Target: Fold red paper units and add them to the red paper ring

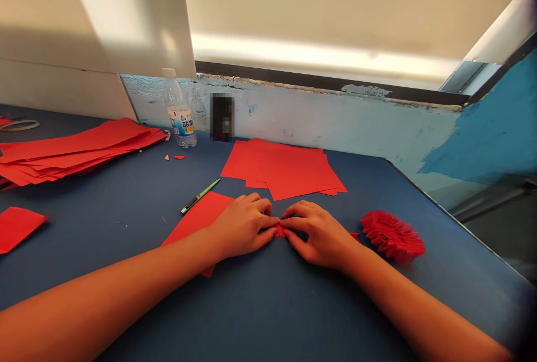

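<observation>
My left hand (245, 225) and my right hand (316, 232) meet fingertip to fingertip on the blue table (268, 306). Between them they pinch a small folded piece of red paper (279, 231), most of it hidden under the fingers. The left hand and forearm lie across a red paper sheet (197, 215). A finished pleated red paper fan shape (393, 235) lies just right of the right hand. A stack of red sheets (283, 167) sits behind both hands.
A green pen-like cutter (200, 196) lies left of the stack. A plastic water bottle (179, 110) stands by the wall, next to a small dark object (221, 117). A large pile of red paper (71, 149) fills the far left, with a loose red piece (19, 226) nearer.
</observation>
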`<state>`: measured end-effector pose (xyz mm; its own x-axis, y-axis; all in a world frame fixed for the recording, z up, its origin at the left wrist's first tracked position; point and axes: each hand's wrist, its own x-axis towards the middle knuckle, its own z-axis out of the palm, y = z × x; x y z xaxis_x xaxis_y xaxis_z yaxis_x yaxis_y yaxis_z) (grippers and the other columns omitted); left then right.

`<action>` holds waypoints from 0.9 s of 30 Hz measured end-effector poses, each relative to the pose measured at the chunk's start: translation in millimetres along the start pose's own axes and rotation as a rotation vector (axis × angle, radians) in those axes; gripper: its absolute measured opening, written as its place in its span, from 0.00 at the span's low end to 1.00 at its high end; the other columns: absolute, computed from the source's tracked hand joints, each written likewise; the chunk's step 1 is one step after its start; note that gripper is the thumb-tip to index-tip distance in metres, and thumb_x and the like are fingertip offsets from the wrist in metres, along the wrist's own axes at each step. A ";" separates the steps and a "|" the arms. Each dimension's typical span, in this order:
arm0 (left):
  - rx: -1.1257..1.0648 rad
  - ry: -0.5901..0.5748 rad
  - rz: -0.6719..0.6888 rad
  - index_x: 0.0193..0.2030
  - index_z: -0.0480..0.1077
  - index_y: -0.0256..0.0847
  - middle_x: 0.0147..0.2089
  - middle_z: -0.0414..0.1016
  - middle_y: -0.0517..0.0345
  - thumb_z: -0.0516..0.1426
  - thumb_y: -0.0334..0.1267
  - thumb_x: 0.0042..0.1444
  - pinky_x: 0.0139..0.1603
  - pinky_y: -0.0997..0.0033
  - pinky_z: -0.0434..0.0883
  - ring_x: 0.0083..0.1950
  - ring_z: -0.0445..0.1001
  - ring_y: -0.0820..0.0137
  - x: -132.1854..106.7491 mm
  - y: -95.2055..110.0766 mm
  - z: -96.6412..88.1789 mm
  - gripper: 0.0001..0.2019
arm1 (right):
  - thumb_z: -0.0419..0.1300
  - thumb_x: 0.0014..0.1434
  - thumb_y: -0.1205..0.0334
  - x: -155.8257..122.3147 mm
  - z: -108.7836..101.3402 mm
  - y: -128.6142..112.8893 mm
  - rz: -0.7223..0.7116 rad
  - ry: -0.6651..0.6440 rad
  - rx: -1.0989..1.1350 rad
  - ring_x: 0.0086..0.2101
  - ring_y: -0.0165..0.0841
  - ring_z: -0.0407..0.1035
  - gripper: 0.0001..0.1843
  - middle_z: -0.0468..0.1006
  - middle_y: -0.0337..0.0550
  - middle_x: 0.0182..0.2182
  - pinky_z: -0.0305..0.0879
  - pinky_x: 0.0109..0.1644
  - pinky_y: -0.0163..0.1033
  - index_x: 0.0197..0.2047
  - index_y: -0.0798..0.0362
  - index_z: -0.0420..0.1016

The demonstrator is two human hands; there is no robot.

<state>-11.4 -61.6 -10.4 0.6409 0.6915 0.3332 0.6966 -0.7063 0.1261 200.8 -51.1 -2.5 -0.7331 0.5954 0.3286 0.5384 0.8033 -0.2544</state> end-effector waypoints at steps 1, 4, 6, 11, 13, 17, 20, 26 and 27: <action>0.015 -0.006 0.010 0.44 0.77 0.47 0.39 0.71 0.52 0.50 0.42 0.62 0.42 0.64 0.63 0.41 0.65 0.65 0.5 0.2 -0.5 0.14 | 0.57 0.58 0.68 0.1 -0.6 0.2 -0.007 -0.008 -0.018 0.39 0.38 0.68 0.11 0.75 0.46 0.38 0.64 0.44 0.43 0.41 0.51 0.79; 0.054 -0.031 0.035 0.43 0.76 0.46 0.38 0.70 0.52 0.50 0.40 0.62 0.41 0.64 0.63 0.39 0.65 0.65 2.0 1.5 -3.0 0.14 | 0.56 0.58 0.68 0.2 -3.2 0.6 -0.039 -0.029 -0.075 0.38 0.37 0.68 0.11 0.75 0.45 0.40 0.63 0.43 0.43 0.39 0.50 0.79; 0.060 -0.043 0.036 0.43 0.76 0.45 0.38 0.70 0.52 0.50 0.40 0.61 0.41 0.64 0.63 0.39 0.65 0.65 2.5 2.9 -4.7 0.14 | 0.56 0.59 0.68 0.3 -6.0 0.5 -0.071 -0.045 -0.093 0.37 0.37 0.68 0.11 0.74 0.45 0.41 0.63 0.43 0.43 0.37 0.50 0.80; 0.033 -0.033 -0.029 0.42 0.77 0.45 0.39 0.70 0.52 0.51 0.41 0.60 0.40 0.64 0.63 0.40 0.66 0.65 2.2 7.3 -7.3 0.13 | 0.55 0.58 0.68 -1.4 -13.7 1.0 -0.128 -0.082 -0.043 0.35 0.35 0.69 0.12 0.75 0.44 0.39 0.63 0.43 0.43 0.33 0.50 0.80; -0.006 -0.021 -0.060 0.41 0.77 0.46 0.38 0.70 0.53 0.51 0.42 0.61 0.40 0.64 0.63 0.41 0.66 0.65 2.5 8.9 -6.7 0.13 | 0.56 0.57 0.68 -2.8 -14.0 2.4 -0.143 -0.092 -0.017 0.35 0.35 0.69 0.11 0.76 0.44 0.38 0.63 0.43 0.43 0.33 0.50 0.80; -0.068 0.009 -0.130 0.39 0.77 0.45 0.38 0.70 0.53 0.53 0.45 0.59 0.42 0.64 0.64 0.42 0.66 0.64 3.9 10.4 -3.0 0.13 | 0.55 0.58 0.68 -4.0 -7.8 3.6 -0.130 -0.048 0.011 0.34 0.35 0.67 0.10 0.75 0.44 0.35 0.62 0.42 0.42 0.30 0.51 0.77; -0.089 0.013 -0.170 0.43 0.74 0.43 0.40 0.71 0.54 0.55 0.46 0.57 0.44 0.62 0.64 0.43 0.66 0.62 3.9 11.0 -0.6 0.13 | 0.55 0.59 0.66 -2.5 -3.4 0.7 -0.053 -0.016 -0.064 0.33 0.35 0.65 0.09 0.73 0.45 0.33 0.61 0.39 0.40 0.29 0.53 0.73; -0.197 0.027 -0.215 0.40 0.73 0.43 0.42 0.71 0.56 0.58 0.43 0.54 0.45 0.61 0.64 0.44 0.67 0.63 4.5 13.0 -1.7 0.10 | 0.58 0.57 0.61 -0.2 -4.1 -3.7 0.049 -0.027 -0.163 0.33 0.36 0.62 0.06 0.70 0.45 0.33 0.58 0.37 0.40 0.33 0.54 0.69; -0.240 0.037 -0.240 0.37 0.73 0.42 0.40 0.72 0.57 0.59 0.42 0.53 0.45 0.61 0.65 0.43 0.67 0.63 5.4 13.2 -2.3 0.08 | 0.59 0.57 0.61 -0.2 -4.0 -3.3 0.055 -0.022 -0.142 0.34 0.36 0.63 0.05 0.70 0.45 0.34 0.59 0.38 0.40 0.34 0.54 0.70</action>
<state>0.5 -67.6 -4.8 0.4529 0.8394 0.3004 0.7274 -0.5427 0.4200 200.8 -53.9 1.9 -0.7087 0.6398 0.2973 0.6305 0.7635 -0.1400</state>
